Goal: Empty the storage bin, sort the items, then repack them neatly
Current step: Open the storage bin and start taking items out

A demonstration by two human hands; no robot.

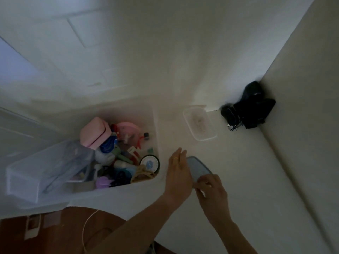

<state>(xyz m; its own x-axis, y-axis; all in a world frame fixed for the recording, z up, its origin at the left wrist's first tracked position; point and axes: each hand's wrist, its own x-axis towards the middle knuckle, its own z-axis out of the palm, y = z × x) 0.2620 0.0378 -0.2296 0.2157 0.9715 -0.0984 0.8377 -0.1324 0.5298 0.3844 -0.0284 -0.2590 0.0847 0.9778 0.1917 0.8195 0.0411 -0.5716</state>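
A white storage bin (pixel 156 123) stands at the left, full of mixed items: a pink box (pixel 94 132), a pink round dish (pixel 128 128), a round dial (pixel 149 164), blue cord, several small toys. A clear plastic box (pixel 49 167) leans across its left side. Just right of the bin, a phone (pixel 199 168) lies on the white surface. My left hand (pixel 178 173) rests along the phone's left edge with straight fingers. My right hand (pixel 211 191) pinches the phone's near corner.
A small clear lidded container (pixel 200 123) sits beyond the phone. A black bundle of gear with cords (pixel 251 105) lies in the far right corner against the wall. Brown floor and a white cable (pixel 86 228) show at the bottom left. The scene is dim.
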